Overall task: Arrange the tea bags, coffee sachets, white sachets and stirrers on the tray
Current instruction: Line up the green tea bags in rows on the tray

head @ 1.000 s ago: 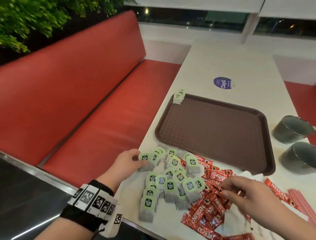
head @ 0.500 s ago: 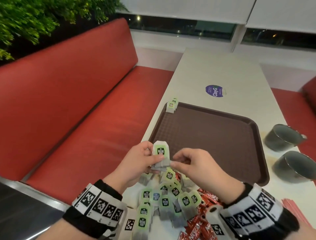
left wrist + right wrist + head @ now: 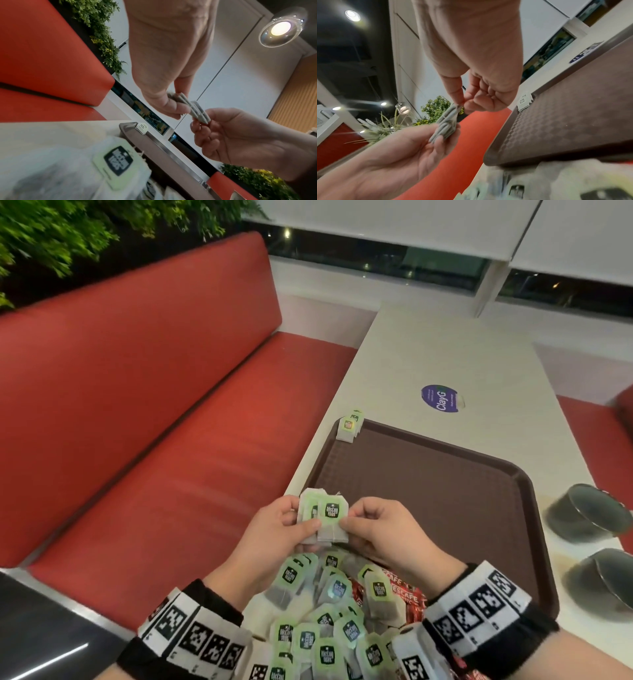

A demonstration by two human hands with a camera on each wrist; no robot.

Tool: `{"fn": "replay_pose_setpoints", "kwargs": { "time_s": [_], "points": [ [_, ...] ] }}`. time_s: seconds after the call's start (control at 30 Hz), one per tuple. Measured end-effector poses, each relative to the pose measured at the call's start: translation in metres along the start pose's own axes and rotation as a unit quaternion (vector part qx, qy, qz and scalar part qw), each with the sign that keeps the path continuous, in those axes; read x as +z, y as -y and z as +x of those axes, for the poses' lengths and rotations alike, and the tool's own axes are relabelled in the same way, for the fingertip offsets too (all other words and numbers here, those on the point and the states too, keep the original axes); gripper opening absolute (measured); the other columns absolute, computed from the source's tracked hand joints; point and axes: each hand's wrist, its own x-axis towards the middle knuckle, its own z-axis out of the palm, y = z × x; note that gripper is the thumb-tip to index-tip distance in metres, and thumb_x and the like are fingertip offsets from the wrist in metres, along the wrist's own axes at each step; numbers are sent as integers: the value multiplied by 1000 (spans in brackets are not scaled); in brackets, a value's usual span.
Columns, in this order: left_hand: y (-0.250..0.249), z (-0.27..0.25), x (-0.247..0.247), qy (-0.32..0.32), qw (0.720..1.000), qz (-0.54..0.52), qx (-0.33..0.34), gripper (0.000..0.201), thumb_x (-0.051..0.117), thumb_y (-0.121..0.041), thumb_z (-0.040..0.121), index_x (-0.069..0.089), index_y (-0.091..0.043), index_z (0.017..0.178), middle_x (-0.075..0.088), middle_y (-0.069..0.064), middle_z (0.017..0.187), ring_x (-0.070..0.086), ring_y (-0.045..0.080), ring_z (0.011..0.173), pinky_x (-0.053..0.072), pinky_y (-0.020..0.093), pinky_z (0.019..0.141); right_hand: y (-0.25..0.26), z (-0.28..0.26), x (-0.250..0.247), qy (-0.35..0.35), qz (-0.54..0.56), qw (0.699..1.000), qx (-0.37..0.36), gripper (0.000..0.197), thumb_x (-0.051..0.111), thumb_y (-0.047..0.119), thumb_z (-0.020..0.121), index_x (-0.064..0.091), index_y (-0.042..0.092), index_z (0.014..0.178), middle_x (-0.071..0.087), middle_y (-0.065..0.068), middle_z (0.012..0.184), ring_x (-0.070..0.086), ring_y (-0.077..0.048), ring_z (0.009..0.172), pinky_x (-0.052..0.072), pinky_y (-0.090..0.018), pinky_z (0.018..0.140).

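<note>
A small stack of green-labelled tea bags [image 3: 323,518] is held upright above the table's near left. My left hand [image 3: 301,522] grips its left side, thumb on the front. My right hand [image 3: 349,517] pinches its right edge between thumb and forefinger. The right wrist view shows the stack [image 3: 447,125] edge-on between both hands. The brown tray [image 3: 445,491] lies just beyond, with a few tea bags [image 3: 349,428] leaning in its far-left corner. Below my hands lies a loose pile of tea bags [image 3: 325,611], with red coffee sachets [image 3: 404,594] on its right.
Two dark cups [image 3: 582,511] [image 3: 603,580] stand to the right of the tray. A round blue sticker [image 3: 442,398] is on the table beyond it. A red bench [image 3: 171,422] runs along the table's left edge.
A second ago my left hand was on the tea bag pile and my right among the coffee sachets. Both hands have since risen and now hold a stack of tea bags between them.
</note>
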Motion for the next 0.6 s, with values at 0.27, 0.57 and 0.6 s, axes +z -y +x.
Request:
{"fn": "replay_pose_setpoints", "kwargs": {
  "time_s": [0.27, 0.57, 0.6],
  "points": [
    [10, 6, -20, -45, 998, -10, -43, 7, 55, -2, 92, 59, -3, 98, 69, 15, 92, 62, 23, 77, 51, 23, 53, 8, 113, -45, -131, -33, 991, -7, 21, 65, 10, 85, 59, 15, 66, 60, -2, 55, 48, -13, 48, 38, -25, 47],
    [18, 3, -36, -83, 994, -56, -49, 10, 53, -1, 93, 60, -2, 101, 71, 11, 86, 69, 21, 77, 55, 24, 58, 12, 213, -40, -110, -93, 986, 85, 18, 59, 5, 87, 57, 12, 71, 60, -5, 66, 53, -15, 57, 46, -25, 59],
    [18, 3, -38, -86, 993, -62, -49, 9, 53, -1, 93, 59, -1, 99, 71, 11, 84, 68, 22, 76, 55, 24, 58, 11, 219, -39, -109, -90, 987, 83, 19, 59, 6, 86, 56, 15, 70, 60, -4, 68, 55, -15, 59, 49, -27, 61]
  ]
}}
